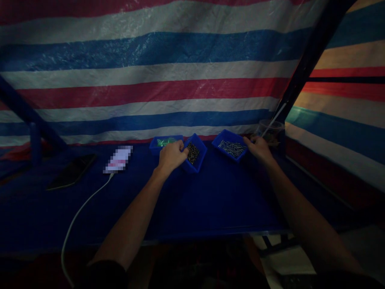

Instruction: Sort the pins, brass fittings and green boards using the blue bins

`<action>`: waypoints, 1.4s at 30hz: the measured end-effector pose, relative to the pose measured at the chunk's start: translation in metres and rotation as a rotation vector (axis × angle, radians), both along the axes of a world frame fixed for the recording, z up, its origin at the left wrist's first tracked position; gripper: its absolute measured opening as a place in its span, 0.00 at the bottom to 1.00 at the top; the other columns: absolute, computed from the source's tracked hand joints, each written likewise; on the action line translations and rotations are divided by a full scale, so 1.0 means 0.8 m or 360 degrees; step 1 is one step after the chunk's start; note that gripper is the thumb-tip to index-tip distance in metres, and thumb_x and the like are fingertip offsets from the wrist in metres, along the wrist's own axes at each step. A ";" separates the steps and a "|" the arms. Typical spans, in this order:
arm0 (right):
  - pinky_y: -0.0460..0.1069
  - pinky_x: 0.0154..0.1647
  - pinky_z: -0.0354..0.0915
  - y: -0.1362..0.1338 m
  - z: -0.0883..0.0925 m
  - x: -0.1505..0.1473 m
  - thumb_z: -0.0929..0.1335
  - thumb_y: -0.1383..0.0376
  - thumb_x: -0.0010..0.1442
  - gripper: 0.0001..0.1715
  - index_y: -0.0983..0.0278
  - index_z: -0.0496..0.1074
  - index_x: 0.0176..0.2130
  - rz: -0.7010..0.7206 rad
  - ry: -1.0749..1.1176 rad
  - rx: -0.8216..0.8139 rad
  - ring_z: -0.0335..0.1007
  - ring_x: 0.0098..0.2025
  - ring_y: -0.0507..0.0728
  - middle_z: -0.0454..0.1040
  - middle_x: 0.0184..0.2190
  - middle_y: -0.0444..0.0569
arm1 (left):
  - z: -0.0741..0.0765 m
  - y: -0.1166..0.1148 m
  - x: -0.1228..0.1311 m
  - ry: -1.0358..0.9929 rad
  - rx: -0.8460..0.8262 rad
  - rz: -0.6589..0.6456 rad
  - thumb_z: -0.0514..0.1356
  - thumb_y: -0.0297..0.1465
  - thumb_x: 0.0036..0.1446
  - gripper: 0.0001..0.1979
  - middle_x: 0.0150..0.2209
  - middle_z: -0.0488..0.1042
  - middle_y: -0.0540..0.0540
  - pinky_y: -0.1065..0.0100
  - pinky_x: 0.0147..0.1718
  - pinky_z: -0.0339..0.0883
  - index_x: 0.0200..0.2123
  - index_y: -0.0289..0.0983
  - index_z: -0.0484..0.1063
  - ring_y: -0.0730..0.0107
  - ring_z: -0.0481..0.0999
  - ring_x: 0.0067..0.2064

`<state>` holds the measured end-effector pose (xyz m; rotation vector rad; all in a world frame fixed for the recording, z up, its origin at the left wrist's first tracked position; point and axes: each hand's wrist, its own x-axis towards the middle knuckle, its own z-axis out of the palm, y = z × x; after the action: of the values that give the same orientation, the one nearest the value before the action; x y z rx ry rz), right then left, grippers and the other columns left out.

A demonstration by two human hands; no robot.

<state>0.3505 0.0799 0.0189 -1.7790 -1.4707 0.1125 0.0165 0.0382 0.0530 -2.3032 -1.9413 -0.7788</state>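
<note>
the fingers of the left hand [172,155] pinch the middle blue bin [190,167] of what look like dark screws [193,154]; those of the right hand [260,149] clasp the right blue bin [225,152] of silvery pins [232,148]. keeping both level on the counter [216,196] should avoid spills.

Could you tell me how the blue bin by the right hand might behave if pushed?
The bin looks straight-sided, so it is probably stiff. Its shiny pieces look like metal, so the bin may feel heavy for its size. Loosely heaped, they may shift.
</note>
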 end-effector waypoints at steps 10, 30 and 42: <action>0.54 0.39 0.61 -0.025 0.016 -0.036 0.62 0.56 0.59 0.14 0.63 0.67 0.31 0.0118 -0.0587 0.0368 0.65 0.37 0.61 0.69 0.33 0.55 | 0.012 -0.023 0.025 0.0242 0.0131 -0.0083 0.53 0.38 0.56 0.12 0.28 0.74 0.45 0.61 0.38 0.61 0.30 0.38 0.71 0.59 0.73 0.36; 0.57 0.50 0.61 -0.023 0.013 -0.025 0.69 0.56 0.53 0.18 0.65 0.71 0.40 0.0326 -0.0618 0.0244 0.65 0.47 0.64 0.69 0.42 0.57 | -0.010 -0.014 0.016 -0.0182 0.0022 -0.0292 0.61 0.42 0.52 0.20 0.46 0.67 0.41 0.58 0.48 0.64 0.45 0.37 0.65 0.58 0.69 0.48; 0.54 0.46 0.66 -0.034 0.027 -0.002 0.71 0.62 0.51 0.24 0.63 0.71 0.49 0.0500 -0.0468 -0.0022 0.72 0.44 0.61 0.75 0.44 0.52 | -0.026 -0.007 -0.013 -0.0352 -0.0301 -0.0434 0.66 0.40 0.47 0.48 0.54 0.69 0.34 0.54 0.48 0.67 0.65 0.37 0.45 0.49 0.71 0.53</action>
<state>0.3487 0.0524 0.0406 -1.6123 -1.9593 0.0206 0.0060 0.0325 0.0325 -2.7440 -1.8782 -0.9454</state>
